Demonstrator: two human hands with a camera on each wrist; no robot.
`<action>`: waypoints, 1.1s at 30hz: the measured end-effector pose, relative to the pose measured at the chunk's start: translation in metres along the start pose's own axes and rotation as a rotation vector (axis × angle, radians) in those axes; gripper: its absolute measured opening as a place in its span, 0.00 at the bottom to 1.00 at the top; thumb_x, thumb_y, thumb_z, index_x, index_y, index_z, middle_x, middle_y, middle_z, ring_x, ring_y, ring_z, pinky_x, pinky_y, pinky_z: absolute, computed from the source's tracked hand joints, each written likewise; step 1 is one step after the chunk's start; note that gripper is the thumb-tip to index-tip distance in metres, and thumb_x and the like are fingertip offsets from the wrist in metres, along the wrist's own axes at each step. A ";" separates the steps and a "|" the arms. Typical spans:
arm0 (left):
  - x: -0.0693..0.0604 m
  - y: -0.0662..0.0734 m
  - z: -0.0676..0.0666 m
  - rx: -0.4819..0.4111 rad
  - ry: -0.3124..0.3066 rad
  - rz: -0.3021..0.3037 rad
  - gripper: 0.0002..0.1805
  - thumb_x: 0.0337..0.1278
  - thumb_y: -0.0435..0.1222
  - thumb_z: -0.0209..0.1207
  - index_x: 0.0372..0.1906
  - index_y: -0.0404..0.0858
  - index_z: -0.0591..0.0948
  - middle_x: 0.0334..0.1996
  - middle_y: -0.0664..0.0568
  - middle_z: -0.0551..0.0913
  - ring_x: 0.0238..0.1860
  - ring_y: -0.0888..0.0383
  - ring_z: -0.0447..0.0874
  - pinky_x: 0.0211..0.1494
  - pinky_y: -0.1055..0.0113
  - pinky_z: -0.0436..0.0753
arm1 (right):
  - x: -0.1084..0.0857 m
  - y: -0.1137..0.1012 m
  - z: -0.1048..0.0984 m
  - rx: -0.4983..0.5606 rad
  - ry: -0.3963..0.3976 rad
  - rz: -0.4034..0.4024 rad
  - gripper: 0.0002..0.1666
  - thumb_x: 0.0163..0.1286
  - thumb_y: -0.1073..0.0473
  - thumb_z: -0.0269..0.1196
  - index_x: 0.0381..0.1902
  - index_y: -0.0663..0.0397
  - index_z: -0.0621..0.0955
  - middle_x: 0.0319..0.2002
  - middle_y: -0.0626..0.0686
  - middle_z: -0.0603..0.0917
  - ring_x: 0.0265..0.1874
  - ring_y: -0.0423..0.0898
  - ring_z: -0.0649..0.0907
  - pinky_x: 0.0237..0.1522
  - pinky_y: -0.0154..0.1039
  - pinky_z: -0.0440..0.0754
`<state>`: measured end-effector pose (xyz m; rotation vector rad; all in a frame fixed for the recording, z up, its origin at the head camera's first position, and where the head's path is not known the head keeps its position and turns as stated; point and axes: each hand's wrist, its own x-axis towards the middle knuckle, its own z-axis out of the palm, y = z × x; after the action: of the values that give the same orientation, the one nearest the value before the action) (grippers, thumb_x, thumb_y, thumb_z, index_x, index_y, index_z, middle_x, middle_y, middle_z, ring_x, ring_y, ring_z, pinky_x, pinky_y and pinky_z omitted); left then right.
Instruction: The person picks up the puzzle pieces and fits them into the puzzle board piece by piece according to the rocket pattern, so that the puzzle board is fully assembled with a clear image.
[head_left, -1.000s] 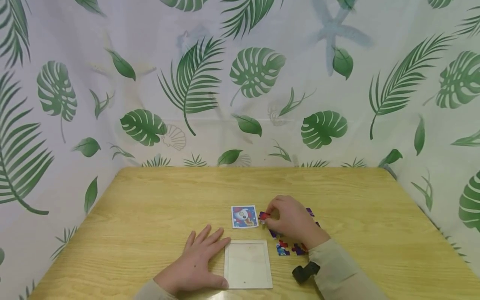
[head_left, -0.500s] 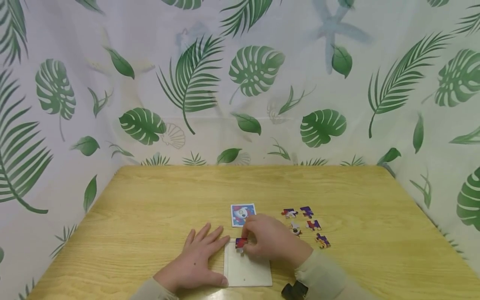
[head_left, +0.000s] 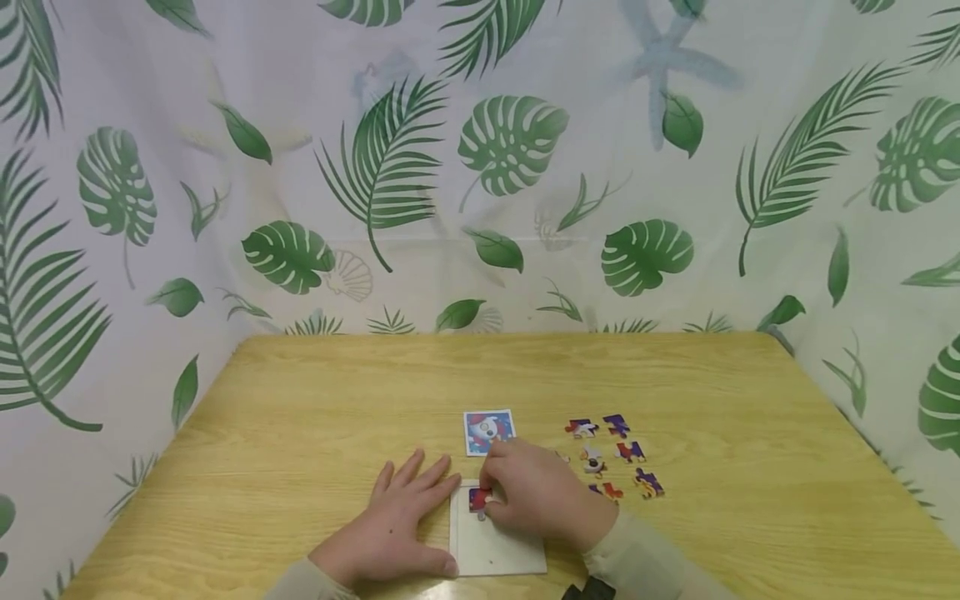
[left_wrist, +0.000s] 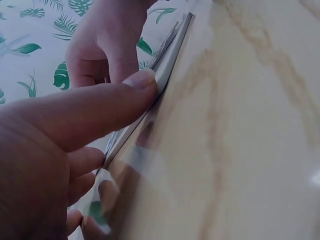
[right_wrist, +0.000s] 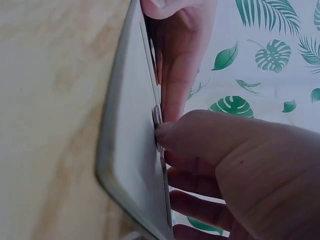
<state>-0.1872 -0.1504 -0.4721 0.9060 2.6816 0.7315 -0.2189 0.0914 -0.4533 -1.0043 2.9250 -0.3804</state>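
Note:
In the head view my right hand (head_left: 546, 493) pinches a red and purple jigsaw puzzle piece (head_left: 477, 501) at the upper left of a pale, shallow square puzzle tray (head_left: 504, 557). In the right wrist view the thumb (right_wrist: 172, 134) presses that piece's edge against the tray (right_wrist: 132, 135). My left hand (head_left: 397, 527) lies spread on the table, its thumb and index fingertip touching the tray's left side. The left wrist view shows the left thumb (left_wrist: 112, 107) on the tray's edge (left_wrist: 172, 55). Part of the piece is hidden behind the right fingers.
A small square picture card (head_left: 486, 427) lies just beyond the tray. Several loose puzzle pieces (head_left: 631, 452) are spread to the right, some partly hidden by the right hand. Wood-grain table (head_left: 337, 400); leaf-patterned curtain (head_left: 555, 275) behind it.
My right hand has carried the puzzle piece from beside the card, left and nearer, onto the tray, then shifted it slightly nearer. The loose pieces came into sight. My left hand stays put.

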 end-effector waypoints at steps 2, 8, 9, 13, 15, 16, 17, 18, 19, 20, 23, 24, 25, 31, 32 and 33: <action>0.001 0.000 0.000 0.005 -0.006 0.006 0.58 0.46 0.71 0.63 0.78 0.42 0.63 0.80 0.50 0.52 0.80 0.39 0.35 0.73 0.32 0.32 | -0.001 0.001 0.000 0.001 0.006 -0.002 0.09 0.57 0.48 0.73 0.35 0.39 0.86 0.35 0.37 0.77 0.35 0.37 0.75 0.40 0.38 0.80; 0.005 0.002 -0.002 0.001 0.015 0.027 0.55 0.49 0.67 0.64 0.77 0.41 0.65 0.79 0.51 0.57 0.80 0.39 0.36 0.73 0.32 0.33 | 0.000 0.004 -0.001 0.000 0.039 -0.022 0.09 0.60 0.46 0.73 0.37 0.38 0.86 0.38 0.37 0.79 0.37 0.37 0.76 0.41 0.38 0.80; 0.005 0.002 -0.002 0.001 0.016 0.028 0.54 0.49 0.66 0.65 0.77 0.41 0.65 0.79 0.51 0.57 0.80 0.39 0.37 0.73 0.32 0.33 | 0.000 0.004 -0.002 0.004 0.042 -0.026 0.09 0.60 0.46 0.72 0.37 0.38 0.87 0.38 0.37 0.79 0.37 0.37 0.76 0.40 0.38 0.80; 0.006 0.002 -0.004 -0.012 0.010 0.030 0.52 0.51 0.65 0.65 0.77 0.43 0.65 0.79 0.52 0.58 0.80 0.39 0.36 0.73 0.32 0.32 | 0.001 0.006 -0.002 0.017 0.045 -0.013 0.08 0.61 0.46 0.72 0.37 0.38 0.87 0.38 0.37 0.78 0.37 0.37 0.76 0.40 0.37 0.79; 0.007 0.002 -0.005 -0.015 0.004 0.028 0.51 0.51 0.64 0.65 0.77 0.45 0.66 0.79 0.53 0.58 0.80 0.40 0.35 0.73 0.32 0.32 | 0.001 0.006 -0.003 0.020 0.044 -0.003 0.08 0.61 0.46 0.72 0.37 0.37 0.86 0.38 0.36 0.78 0.37 0.37 0.76 0.40 0.37 0.79; 0.007 0.003 -0.005 -0.012 0.002 0.028 0.51 0.51 0.64 0.66 0.78 0.45 0.66 0.79 0.53 0.58 0.80 0.40 0.35 0.73 0.32 0.32 | 0.001 0.007 -0.003 0.019 0.046 -0.002 0.09 0.61 0.45 0.72 0.37 0.37 0.86 0.38 0.36 0.78 0.37 0.36 0.76 0.40 0.37 0.79; 0.007 0.003 -0.005 -0.007 0.001 0.029 0.51 0.51 0.64 0.66 0.78 0.46 0.66 0.79 0.54 0.58 0.80 0.40 0.35 0.73 0.32 0.32 | 0.001 0.007 -0.003 0.020 0.049 -0.001 0.09 0.61 0.45 0.73 0.37 0.37 0.86 0.38 0.36 0.78 0.37 0.37 0.76 0.40 0.37 0.79; 0.008 0.002 -0.005 -0.002 0.000 0.030 0.50 0.51 0.64 0.66 0.78 0.46 0.66 0.79 0.54 0.58 0.80 0.40 0.35 0.73 0.32 0.32 | 0.001 0.007 -0.003 0.018 0.051 -0.003 0.09 0.61 0.45 0.73 0.36 0.37 0.86 0.38 0.36 0.78 0.37 0.37 0.76 0.40 0.38 0.80; 0.007 0.002 -0.005 0.005 0.000 0.032 0.50 0.52 0.64 0.65 0.78 0.47 0.66 0.79 0.54 0.58 0.80 0.40 0.35 0.73 0.32 0.32 | 0.001 0.007 -0.003 0.015 0.055 -0.006 0.09 0.61 0.45 0.73 0.36 0.37 0.86 0.37 0.36 0.78 0.37 0.37 0.76 0.40 0.38 0.80; 0.007 0.002 -0.005 0.010 0.001 0.033 0.50 0.52 0.63 0.65 0.78 0.47 0.66 0.79 0.54 0.58 0.80 0.40 0.36 0.73 0.32 0.32 | 0.001 0.007 -0.003 0.013 0.061 -0.009 0.09 0.61 0.45 0.73 0.36 0.38 0.85 0.37 0.36 0.79 0.37 0.37 0.76 0.41 0.38 0.80; 0.005 0.001 -0.004 0.018 0.009 0.046 0.49 0.52 0.63 0.65 0.77 0.48 0.66 0.78 0.53 0.59 0.80 0.40 0.36 0.73 0.31 0.33 | 0.002 0.006 -0.001 0.021 0.077 -0.012 0.09 0.61 0.46 0.73 0.35 0.38 0.85 0.35 0.37 0.79 0.36 0.38 0.76 0.41 0.39 0.80; 0.005 0.001 -0.004 0.017 0.009 0.048 0.49 0.52 0.63 0.65 0.77 0.49 0.66 0.78 0.52 0.59 0.80 0.39 0.37 0.72 0.31 0.33 | 0.002 0.005 0.000 0.025 0.079 -0.012 0.09 0.60 0.45 0.73 0.34 0.38 0.85 0.35 0.37 0.78 0.36 0.38 0.76 0.41 0.39 0.80; 0.004 0.000 -0.003 0.015 0.005 0.050 0.48 0.53 0.64 0.64 0.77 0.51 0.66 0.78 0.52 0.59 0.80 0.39 0.36 0.72 0.31 0.33 | 0.002 0.004 0.001 0.032 0.080 -0.009 0.10 0.60 0.45 0.73 0.34 0.38 0.85 0.34 0.37 0.78 0.36 0.38 0.76 0.41 0.39 0.80; 0.000 -0.005 0.003 0.011 -0.025 0.050 0.45 0.55 0.66 0.61 0.77 0.60 0.65 0.79 0.51 0.57 0.79 0.38 0.36 0.71 0.29 0.33 | 0.001 0.002 0.008 0.038 0.093 -0.004 0.12 0.60 0.42 0.73 0.32 0.37 0.83 0.34 0.36 0.77 0.36 0.38 0.75 0.39 0.38 0.79; 0.000 -0.005 0.003 0.012 -0.026 0.050 0.45 0.55 0.67 0.61 0.77 0.60 0.65 0.79 0.51 0.57 0.79 0.38 0.36 0.70 0.28 0.33 | 0.001 0.002 0.009 0.034 0.098 -0.003 0.12 0.60 0.41 0.73 0.32 0.37 0.83 0.33 0.36 0.77 0.36 0.38 0.75 0.38 0.38 0.78; 0.001 -0.005 0.003 0.013 -0.026 0.048 0.44 0.55 0.67 0.60 0.77 0.61 0.65 0.79 0.51 0.57 0.79 0.38 0.35 0.71 0.28 0.33 | 0.001 0.002 0.009 0.031 0.099 -0.002 0.12 0.60 0.41 0.73 0.32 0.37 0.83 0.33 0.36 0.77 0.36 0.38 0.75 0.38 0.38 0.78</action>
<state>-0.1891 -0.1521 -0.4772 0.9792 2.6535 0.7078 -0.2200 0.0903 -0.4626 -1.0129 2.9950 -0.4872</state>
